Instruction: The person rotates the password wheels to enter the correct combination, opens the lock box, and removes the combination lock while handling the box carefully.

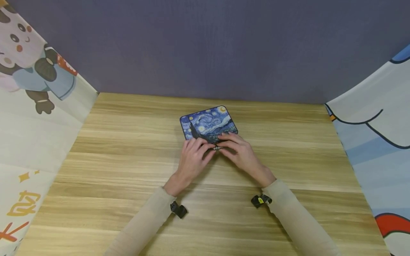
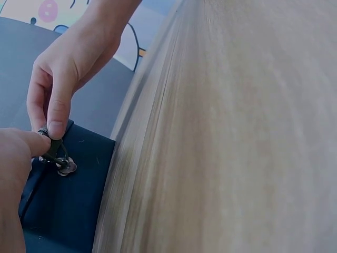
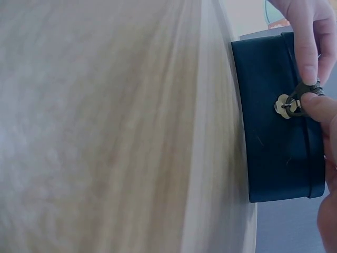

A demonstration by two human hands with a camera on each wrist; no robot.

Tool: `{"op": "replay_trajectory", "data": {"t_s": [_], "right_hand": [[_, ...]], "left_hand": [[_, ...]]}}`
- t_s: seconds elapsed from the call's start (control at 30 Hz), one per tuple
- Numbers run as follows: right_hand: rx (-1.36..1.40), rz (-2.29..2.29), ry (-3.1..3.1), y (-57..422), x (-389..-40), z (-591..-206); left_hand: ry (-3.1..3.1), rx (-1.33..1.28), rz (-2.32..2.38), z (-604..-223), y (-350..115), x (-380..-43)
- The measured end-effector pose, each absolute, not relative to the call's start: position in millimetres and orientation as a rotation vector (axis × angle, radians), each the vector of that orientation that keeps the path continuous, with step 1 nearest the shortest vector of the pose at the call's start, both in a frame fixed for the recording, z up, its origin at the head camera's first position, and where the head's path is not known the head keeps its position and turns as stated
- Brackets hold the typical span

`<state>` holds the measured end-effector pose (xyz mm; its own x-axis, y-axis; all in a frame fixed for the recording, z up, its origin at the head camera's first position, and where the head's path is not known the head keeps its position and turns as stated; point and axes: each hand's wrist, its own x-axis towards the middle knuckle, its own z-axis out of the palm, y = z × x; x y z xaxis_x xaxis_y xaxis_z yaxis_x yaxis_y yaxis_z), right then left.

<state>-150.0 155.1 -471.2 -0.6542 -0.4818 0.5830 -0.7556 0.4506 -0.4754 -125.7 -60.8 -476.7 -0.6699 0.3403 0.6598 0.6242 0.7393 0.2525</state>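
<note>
A dark blue box [image 3: 274, 158] stands on the table, its lid [image 1: 206, 122] printed with a swirling starry night painting. On its near side a small dark padlock [image 2: 54, 150] hangs by its shackle from a round metal clasp [image 3: 284, 107]. My left hand [image 1: 193, 156] pinches one end of the padlock between thumb and fingers. From the other side my right hand [image 1: 240, 153] pinches it too, with fingers lying over the lid's near right corner. In both wrist views the fingertips meet at the lock and partly cover it.
The light wood table [image 1: 128, 199] ends at a grey-blue wall panel [image 1: 208, 46] behind the box. Printed cloths with cartoon figures hang at the left [image 1: 38, 117] and right [image 1: 378, 149] sides. A small black wrist camera [image 1: 178, 209] sits by the left cuff.
</note>
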Motion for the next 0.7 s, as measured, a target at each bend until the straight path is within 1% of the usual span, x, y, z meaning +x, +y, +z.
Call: {"op": "replay_trajectory", "data": {"t_s": [0.7], "right_hand": [[1.055,1.05,-2.33,155.4,-150.6,-470.3]], "left_hand": [[-2.347,-0.73,-0.614,-476.4,-61.0,-125.3]]}}
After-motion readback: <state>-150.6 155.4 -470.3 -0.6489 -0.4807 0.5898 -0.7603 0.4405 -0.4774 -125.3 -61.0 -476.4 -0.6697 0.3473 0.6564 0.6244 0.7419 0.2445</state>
